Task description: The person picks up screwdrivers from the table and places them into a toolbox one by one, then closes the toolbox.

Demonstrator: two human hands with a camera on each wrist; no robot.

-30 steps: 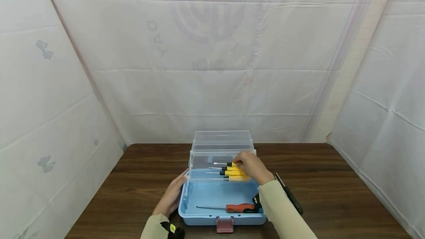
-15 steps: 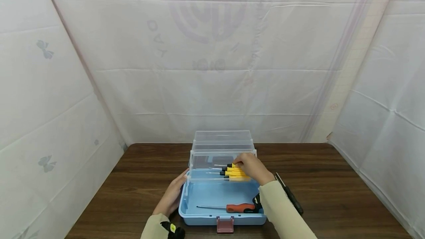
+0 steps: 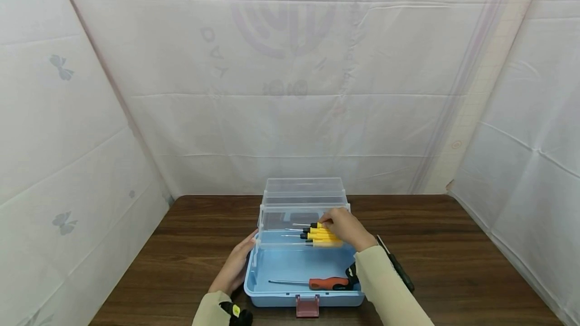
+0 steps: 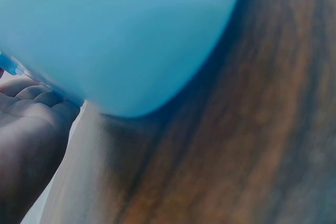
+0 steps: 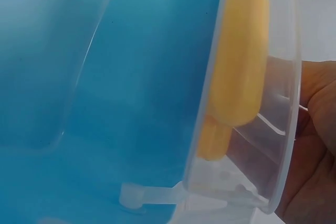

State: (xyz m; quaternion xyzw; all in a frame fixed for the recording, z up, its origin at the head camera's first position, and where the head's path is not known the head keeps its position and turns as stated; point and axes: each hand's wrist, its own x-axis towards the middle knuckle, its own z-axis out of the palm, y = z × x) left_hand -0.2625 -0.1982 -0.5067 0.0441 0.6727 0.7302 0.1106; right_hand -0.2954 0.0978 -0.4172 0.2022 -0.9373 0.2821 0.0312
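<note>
A light blue toolbox (image 3: 272, 300) stands on the table, its see-through tray (image 3: 277, 221) raised over the back half. Several small yellow-handled screwdrivers (image 3: 322, 236) lie side by side in the tray. At the back of that row, my right hand (image 3: 346, 226) pinches a yellow-handled screwdriver (image 3: 319, 225); its tip points left. The right wrist view shows yellow handles (image 5: 239, 51) inside the tray wall, with the hand (image 5: 315, 145) beyond. My left hand (image 3: 235, 263) rests along the toolbox's left side, fingers extended. In the left wrist view the toolbox wall (image 4: 131, 51) hides its fingertips.
An orange-and-black screwdriver (image 3: 328, 283) lies in the front of the toolbox, near a black object (image 3: 351, 271). A dark-handled tool (image 3: 401, 270) lies on the table (image 3: 453, 245) right of the box. The clear lid (image 3: 303, 185) stands raised behind; a reddish latch (image 3: 307, 307) hangs in front.
The right hand and the screwdriver it pinches have shifted very slightly down and right within the tray. The left hand and toolbox stay in place.
</note>
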